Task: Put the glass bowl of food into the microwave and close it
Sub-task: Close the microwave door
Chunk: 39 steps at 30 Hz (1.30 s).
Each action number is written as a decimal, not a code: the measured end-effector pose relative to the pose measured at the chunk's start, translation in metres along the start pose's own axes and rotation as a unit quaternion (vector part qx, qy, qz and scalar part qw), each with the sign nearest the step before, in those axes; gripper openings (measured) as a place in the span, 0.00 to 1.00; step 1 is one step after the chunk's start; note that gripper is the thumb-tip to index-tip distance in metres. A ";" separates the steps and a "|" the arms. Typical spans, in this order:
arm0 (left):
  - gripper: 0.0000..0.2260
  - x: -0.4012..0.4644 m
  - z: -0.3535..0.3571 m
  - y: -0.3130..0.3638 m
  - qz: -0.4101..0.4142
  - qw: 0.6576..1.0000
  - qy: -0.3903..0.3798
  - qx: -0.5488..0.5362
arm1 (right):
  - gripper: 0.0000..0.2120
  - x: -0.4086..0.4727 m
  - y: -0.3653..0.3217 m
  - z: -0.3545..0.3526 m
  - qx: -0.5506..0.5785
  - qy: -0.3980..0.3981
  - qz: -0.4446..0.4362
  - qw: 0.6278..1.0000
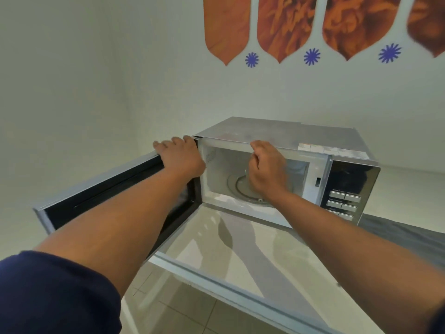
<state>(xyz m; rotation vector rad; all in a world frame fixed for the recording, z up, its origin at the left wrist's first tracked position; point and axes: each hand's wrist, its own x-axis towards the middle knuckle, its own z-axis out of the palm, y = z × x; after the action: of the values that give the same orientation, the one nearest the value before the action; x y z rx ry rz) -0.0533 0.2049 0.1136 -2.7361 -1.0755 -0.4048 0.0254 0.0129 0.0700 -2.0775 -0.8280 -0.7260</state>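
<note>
The silver microwave (284, 133) stands on a pale counter with its door (101, 196) swung wide to the left. My left hand (180, 156) lies over the top edge of the door near the hinge, fingers wrapped on it. My right hand (267, 169) is at the mouth of the white cavity, fingers curled, above the glass turntable (234, 186). A faint glassy curve shows just left of that hand. I cannot make out the bowl of food, and the hand hides whatever is behind it.
The control panel (344, 189) with several buttons is on the microwave's right side. The pale counter (216, 239) runs toward me to a front edge (216, 280), with tiled floor below. A dark mat (397, 235) lies right of the microwave. A white wall stands behind.
</note>
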 end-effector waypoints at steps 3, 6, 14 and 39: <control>0.31 -0.001 -0.009 -0.003 -0.004 1.000 -0.022 -0.008 | 0.22 0.005 0.010 -0.014 -0.126 -0.032 -0.017 0.991; 0.26 -0.002 -0.016 -0.005 0.007 0.999 -0.036 0.006 | 0.24 0.006 0.022 -0.023 -0.216 -0.087 -0.003 0.972; 0.21 -0.006 -0.043 0.001 0.027 0.993 -0.114 0.012 | 0.23 0.009 0.022 -0.037 -0.239 -0.114 -0.021 0.964; 0.14 -0.018 -0.058 0.052 0.154 0.975 -0.125 -0.101 | 0.14 0.032 0.024 -0.092 -0.100 -0.165 0.115 0.975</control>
<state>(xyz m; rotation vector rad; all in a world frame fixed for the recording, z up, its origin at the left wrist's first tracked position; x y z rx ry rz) -0.0413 0.1408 0.1600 -3.1328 -0.6656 -0.1306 0.0440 -0.0641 0.1321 -2.4689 -0.6944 -0.3551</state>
